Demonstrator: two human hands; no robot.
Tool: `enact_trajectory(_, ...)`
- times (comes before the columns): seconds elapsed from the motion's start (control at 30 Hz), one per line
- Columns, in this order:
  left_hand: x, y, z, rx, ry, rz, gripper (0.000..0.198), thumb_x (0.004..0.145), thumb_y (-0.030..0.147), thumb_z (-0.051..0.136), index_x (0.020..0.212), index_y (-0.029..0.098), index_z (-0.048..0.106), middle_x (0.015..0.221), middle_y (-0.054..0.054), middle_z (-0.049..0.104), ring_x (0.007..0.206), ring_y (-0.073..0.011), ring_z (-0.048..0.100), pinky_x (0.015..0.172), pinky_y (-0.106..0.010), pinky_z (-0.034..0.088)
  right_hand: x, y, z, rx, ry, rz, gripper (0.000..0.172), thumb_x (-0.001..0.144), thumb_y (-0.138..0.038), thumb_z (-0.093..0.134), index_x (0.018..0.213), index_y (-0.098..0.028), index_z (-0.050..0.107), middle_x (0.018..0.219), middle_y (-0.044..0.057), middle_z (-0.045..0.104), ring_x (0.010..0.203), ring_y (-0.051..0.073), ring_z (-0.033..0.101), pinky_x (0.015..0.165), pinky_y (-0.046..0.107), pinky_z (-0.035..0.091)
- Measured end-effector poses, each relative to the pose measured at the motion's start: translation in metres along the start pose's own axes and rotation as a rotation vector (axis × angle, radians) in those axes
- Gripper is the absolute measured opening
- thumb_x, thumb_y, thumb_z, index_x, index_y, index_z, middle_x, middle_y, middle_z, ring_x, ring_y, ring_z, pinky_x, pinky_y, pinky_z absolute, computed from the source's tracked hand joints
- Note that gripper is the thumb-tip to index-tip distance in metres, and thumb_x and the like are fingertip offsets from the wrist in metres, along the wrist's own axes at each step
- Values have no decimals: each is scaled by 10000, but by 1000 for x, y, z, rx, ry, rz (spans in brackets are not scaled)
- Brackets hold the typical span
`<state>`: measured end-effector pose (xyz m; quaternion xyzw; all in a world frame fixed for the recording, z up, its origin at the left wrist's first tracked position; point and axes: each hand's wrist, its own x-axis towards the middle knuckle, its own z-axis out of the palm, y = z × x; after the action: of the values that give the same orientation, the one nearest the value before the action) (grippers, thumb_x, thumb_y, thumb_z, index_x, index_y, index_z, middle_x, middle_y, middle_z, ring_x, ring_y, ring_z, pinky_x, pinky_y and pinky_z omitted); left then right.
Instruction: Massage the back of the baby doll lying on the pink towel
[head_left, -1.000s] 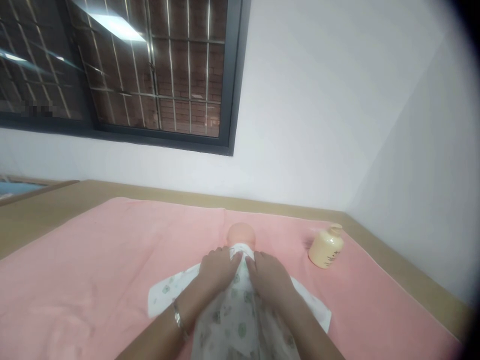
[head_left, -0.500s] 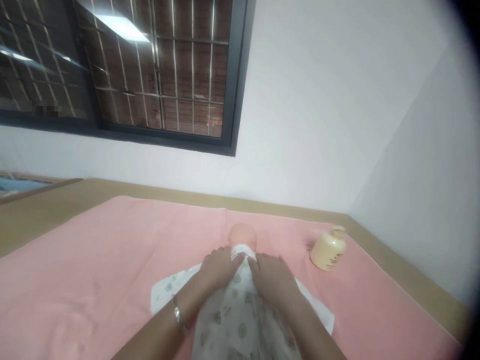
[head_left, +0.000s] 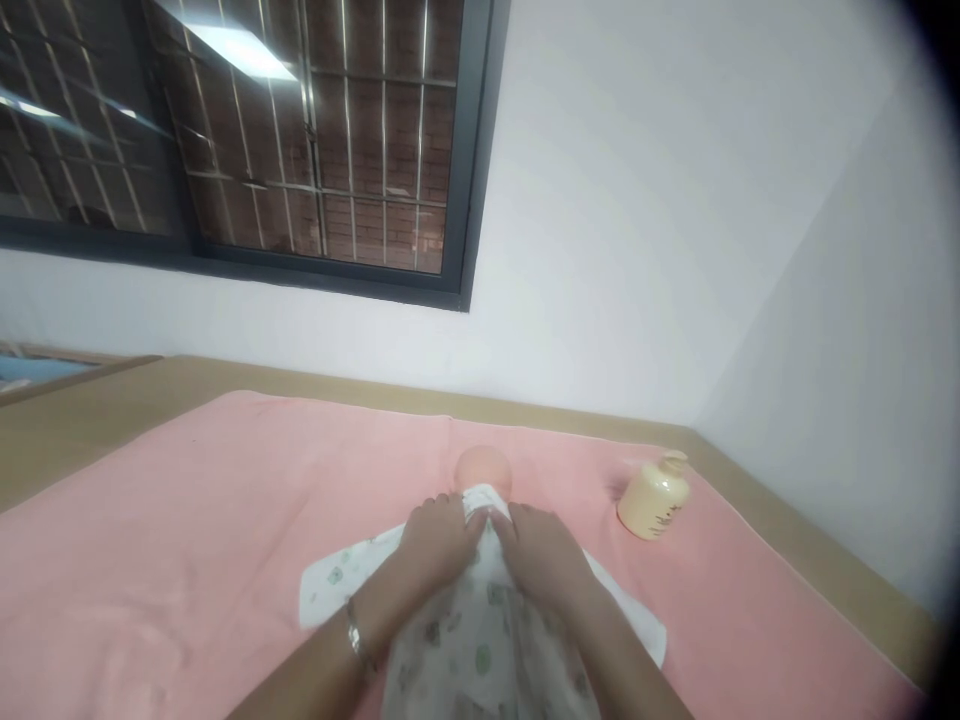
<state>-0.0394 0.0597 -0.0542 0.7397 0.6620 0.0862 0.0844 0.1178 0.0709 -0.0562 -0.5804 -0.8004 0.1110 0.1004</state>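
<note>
A baby doll, its bald head (head_left: 482,468) toward the wall, lies on a pink sheet. Over its body is a white baby shirt (head_left: 484,640) with a green leaf-like print, its sleeves spread out to both sides. My left hand (head_left: 436,535) is closed on the shirt at the left of the collar, a silver bracelet on its wrist. At the right of the collar my right hand (head_left: 541,550) grips the shirt too. Both thumbs lie on the front and almost meet below the neck. The doll's limbs and face are hidden.
A cream pump bottle (head_left: 652,500) stands tilted in view on the pink sheet (head_left: 187,500), to the right of the doll. Beyond the sheet runs a wooden table edge (head_left: 360,388) against a white wall. A barred window (head_left: 322,150) is above at the left.
Both hands keep their places at the collar, and the shirt lies as before. The whole view has shifted only very slightly.
</note>
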Motion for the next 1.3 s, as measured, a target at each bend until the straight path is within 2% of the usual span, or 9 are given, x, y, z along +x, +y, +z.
enact_trajectory(0.13, -5, 3, -9, -21, -18, -11, 507, 965, 459, 205, 1039, 202, 636, 1014, -123, 647, 913, -255, 602, 813, -381, 449, -5, -7, -2, -13, 58, -21, 544, 997, -454, 180, 929, -164, 635, 925, 132, 670, 847, 237, 607, 762, 329, 369)
enact_trajectory(0.3, -22, 21, -10, 135, 22, 42, 443, 953, 354, 282, 1042, 98, 633, 1043, -216, 605, 991, -330, 566, 880, -485, 409, 12, 11, 4, 126, -42, 50, 609, 994, -502, 137, 978, -157, 638, 990, 133, 677, 875, 236, 617, 756, 325, 384)
enact_trajectory(0.4, -16, 13, 0, 158, 45, 100, 459, 964, 361, 251, 1047, 124, 635, 1019, -191, 613, 980, -317, 570, 853, -471, 421, 14, 13, 4, 145, -83, 55, 636, 990, -526, 124, 1017, -147, 634, 1029, 140, 668, 908, 237, 613, 771, 327, 388)
enact_trajectory(0.57, 6, -13, 14, 90, 21, 150, 394, 965, 346, 270, 1063, 213, 628, 982, -105, 642, 867, -243, 598, 736, -361, 446, -9, -9, -4, -62, 52, -33, 573, 997, -463, 167, 1009, -143, 642, 1031, 167, 645, 940, 265, 581, 807, 362, 367)
enact_trajectory(0.7, -3, -4, 8, 206, 36, 192, 330, 933, 240, 329, 1054, 211, 635, 982, -121, 635, 890, -272, 596, 748, -398, 442, -16, -16, -4, -73, 88, -97, 540, 1006, -409, 162, 947, -189, 652, 954, 130, 659, 875, 241, 587, 771, 343, 364)
enact_trajectory(0.87, -25, 24, -2, 208, 94, 51, 372, 956, 293, 322, 1115, 112, 607, 1019, -180, 617, 983, -315, 575, 853, -463, 431, 5, 1, 5, 82, 12, 34, 590, 1005, -470, 147, 973, -147, 640, 962, 135, 665, 870, 220, 608, 742, 307, 383)
enact_trajectory(0.97, -19, 19, 0, 150, 94, 25, 411, 967, 354, 307, 1060, 98, 616, 1022, -184, 622, 975, -300, 584, 867, -448, 431, 9, 4, 7, 112, -5, 47, 589, 1003, -472, 145, 983, -146, 635, 978, 131, 666, 895, 222, 605, 747, 304, 384)
enact_trajectory(1.13, 2, -7, 7, -1, 40, 55, 441, 974, 412, 249, 973, 179, 623, 955, -111, 650, 828, -235, 613, 705, -349, 461, -7, -10, 2, 10, 65, -35, 541, 993, -471, 202, 949, -165, 647, 946, 138, 672, 864, 239, 600, 756, 323, 361)
enact_trajectory(1.3, -13, 10, 4, 233, 58, 106, 350, 942, 298, 328, 1092, 179, 621, 1007, -147, 628, 919, -306, 592, 762, -430, 444, -1, -5, 2, 28, 50, -24, 550, 1000, -448, 184, 939, -160, 648, 950, 140, 675, 865, 234, 605, 757, 319, 358)
